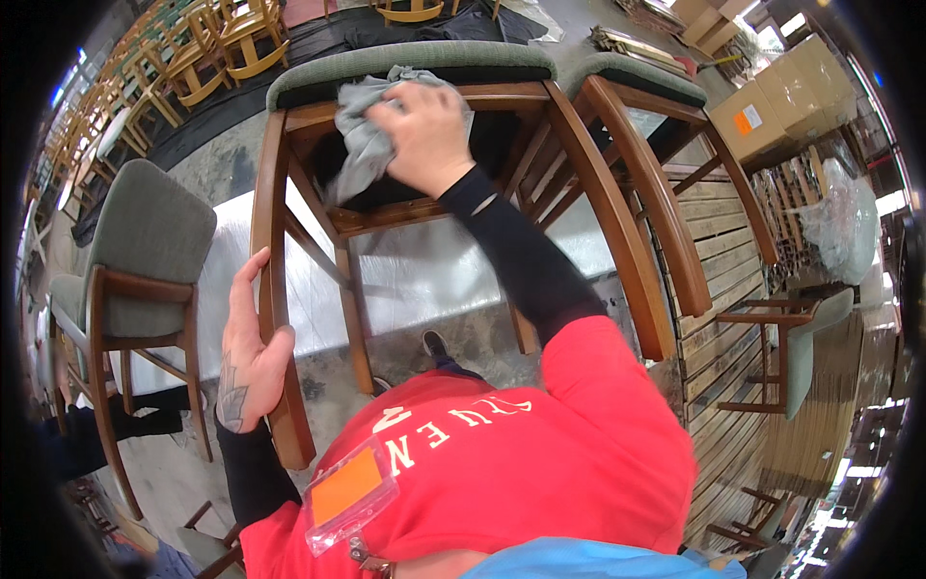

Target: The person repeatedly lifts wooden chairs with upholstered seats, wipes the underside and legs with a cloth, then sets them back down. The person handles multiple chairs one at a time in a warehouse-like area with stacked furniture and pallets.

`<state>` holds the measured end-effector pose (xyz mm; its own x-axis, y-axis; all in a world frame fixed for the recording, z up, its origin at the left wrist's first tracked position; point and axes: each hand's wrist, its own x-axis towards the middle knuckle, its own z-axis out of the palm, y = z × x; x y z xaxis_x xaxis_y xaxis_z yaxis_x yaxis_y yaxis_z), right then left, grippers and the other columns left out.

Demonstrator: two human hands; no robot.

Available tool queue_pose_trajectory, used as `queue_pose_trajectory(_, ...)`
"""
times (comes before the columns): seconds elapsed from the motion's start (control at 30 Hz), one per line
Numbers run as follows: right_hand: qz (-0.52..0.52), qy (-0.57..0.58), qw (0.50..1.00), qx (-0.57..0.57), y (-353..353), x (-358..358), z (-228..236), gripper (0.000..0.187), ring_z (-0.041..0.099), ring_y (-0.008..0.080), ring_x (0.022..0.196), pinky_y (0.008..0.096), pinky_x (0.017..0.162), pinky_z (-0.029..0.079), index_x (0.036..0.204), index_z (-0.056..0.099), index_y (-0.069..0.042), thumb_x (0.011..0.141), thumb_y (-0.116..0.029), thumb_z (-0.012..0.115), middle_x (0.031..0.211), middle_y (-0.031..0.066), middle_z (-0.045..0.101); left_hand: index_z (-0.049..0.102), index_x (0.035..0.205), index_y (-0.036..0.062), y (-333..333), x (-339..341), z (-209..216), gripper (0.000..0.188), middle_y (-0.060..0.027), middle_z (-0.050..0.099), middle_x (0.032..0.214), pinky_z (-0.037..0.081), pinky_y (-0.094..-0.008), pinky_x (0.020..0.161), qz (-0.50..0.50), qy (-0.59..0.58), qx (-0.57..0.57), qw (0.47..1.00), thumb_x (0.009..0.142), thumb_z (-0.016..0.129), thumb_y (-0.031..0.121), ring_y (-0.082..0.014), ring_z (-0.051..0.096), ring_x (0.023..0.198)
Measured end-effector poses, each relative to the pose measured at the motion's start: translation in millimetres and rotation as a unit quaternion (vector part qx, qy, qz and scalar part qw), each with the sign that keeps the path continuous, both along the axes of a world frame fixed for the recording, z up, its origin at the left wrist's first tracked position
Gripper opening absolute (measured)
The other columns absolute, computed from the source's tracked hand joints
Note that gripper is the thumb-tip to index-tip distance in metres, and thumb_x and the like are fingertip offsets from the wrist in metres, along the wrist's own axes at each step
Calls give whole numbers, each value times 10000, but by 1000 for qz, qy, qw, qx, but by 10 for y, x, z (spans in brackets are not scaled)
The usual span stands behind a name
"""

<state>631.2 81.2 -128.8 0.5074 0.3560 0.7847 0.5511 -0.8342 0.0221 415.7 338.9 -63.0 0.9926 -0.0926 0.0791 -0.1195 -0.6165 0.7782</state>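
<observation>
In front of me is a wooden chair with brown legs [617, 246] reaching toward me and a grey-green padded edge [415, 60] at its far side. My right hand [424, 140], slightly blurred, is closed on a crumpled grey cloth [363, 154]. It presses the cloth to the wooden rail just under the padding. My left hand [253, 362] lies along the left leg [273, 212], index finger stretched out and thumb against the wood. The other left fingers are partly hidden.
A second similar chair [666, 193] stands close on the right, beside a slatted wooden pallet [728, 280]. An upholstered chair [145, 251] is at the left. Cardboard boxes [805, 101] are stacked far right. Many wooden chairs [246, 43] fill the far left.
</observation>
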Motion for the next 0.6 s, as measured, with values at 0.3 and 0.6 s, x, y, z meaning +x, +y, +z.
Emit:
queue_pose_trajectory(0.3, -218, 46, 969, 103, -82, 113, -66, 462, 547, 322, 1096, 489, 965, 394, 986, 657, -109, 592, -294, 810, 1082, 111, 568, 393, 1496, 62, -20, 60, -39, 797, -157, 481, 1443, 318, -370, 1155, 15, 0, -3, 1000, 708, 477, -21, -259, 473, 1330)
queue_pose_trajectory(0.6, -49, -87, 975, 197, -270, 213, -390, 428, 516, 318, 1149, 512, 977, 361, 1068, 695, -153, 671, -264, 810, 1156, 68, 564, 380, 1506, 77, -19, 29, -43, 789, -106, 473, 1426, 438, -318, 1026, 26, 49, -45, 997, 734, 483, -51, -188, 564, 1211)
